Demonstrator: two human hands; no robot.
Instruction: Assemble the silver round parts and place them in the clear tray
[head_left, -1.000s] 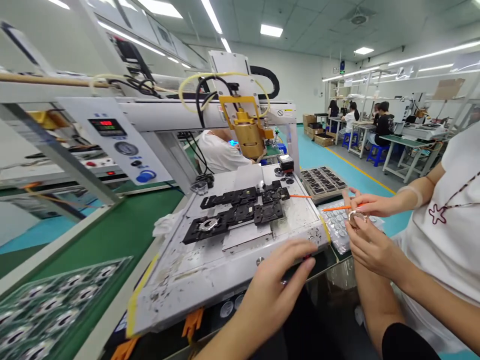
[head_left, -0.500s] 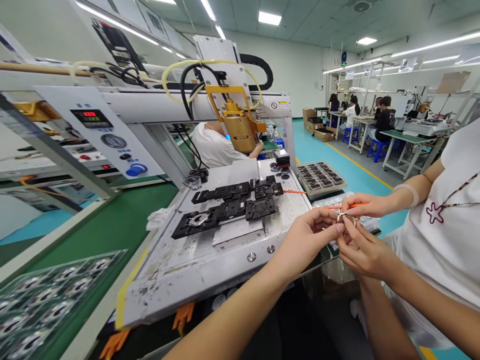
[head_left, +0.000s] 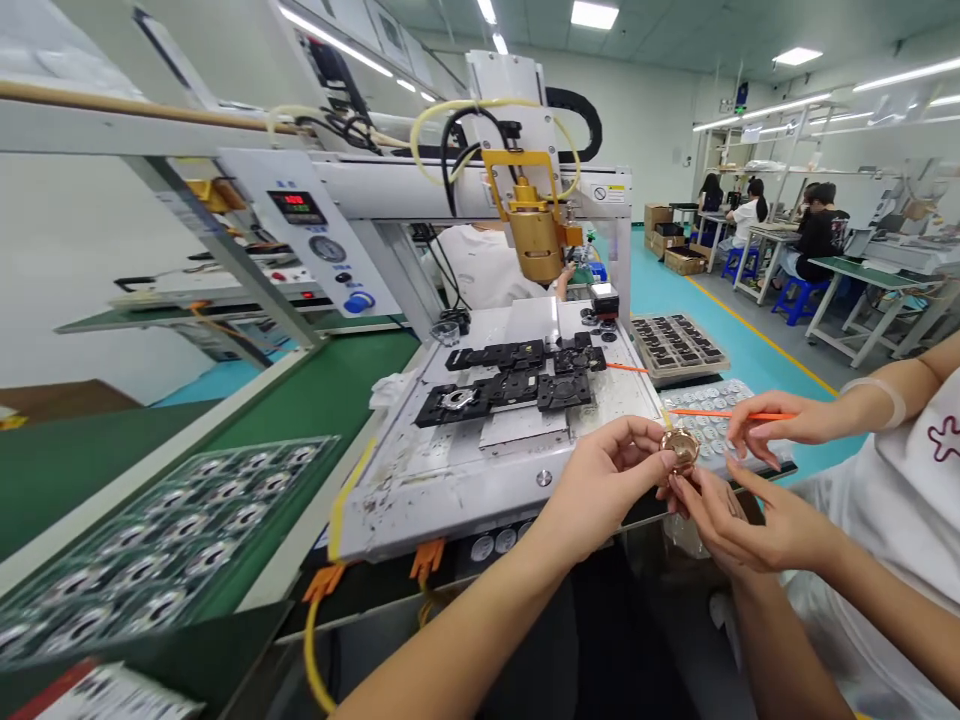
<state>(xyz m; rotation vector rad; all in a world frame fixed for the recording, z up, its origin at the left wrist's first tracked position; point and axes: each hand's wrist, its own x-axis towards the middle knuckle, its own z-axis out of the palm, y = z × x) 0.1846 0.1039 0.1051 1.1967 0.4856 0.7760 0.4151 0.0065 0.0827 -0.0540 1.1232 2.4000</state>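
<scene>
My left hand (head_left: pixel 611 485) pinches a round rose-gold watch case (head_left: pixel 680 452) at its left edge between thumb and fingers. My right hand (head_left: pixel 716 505) comes up from below and grips the case's lower edge; much of it is covered by a co-worker's hand (head_left: pixel 784 525), whose fingertips reach near the case. The co-worker's other hand (head_left: pixel 795 430) holds a thin orange stick (head_left: pixel 712 413), just right of the case and apart from it.
A gantry machine with a brass cylinder (head_left: pixel 536 240) stands ahead, black fixtures (head_left: pixel 514 385) on its bed. At right are a tray of dark parts (head_left: pixel 679 345) and a sheet of round pieces (head_left: pixel 720 400). A tray of ring-shaped parts (head_left: pixel 187 525) lies left.
The view has swung left. The watch case has turned so its round inside faces me. The co-worker's hands have drawn back from it, the stick hand moving right.
</scene>
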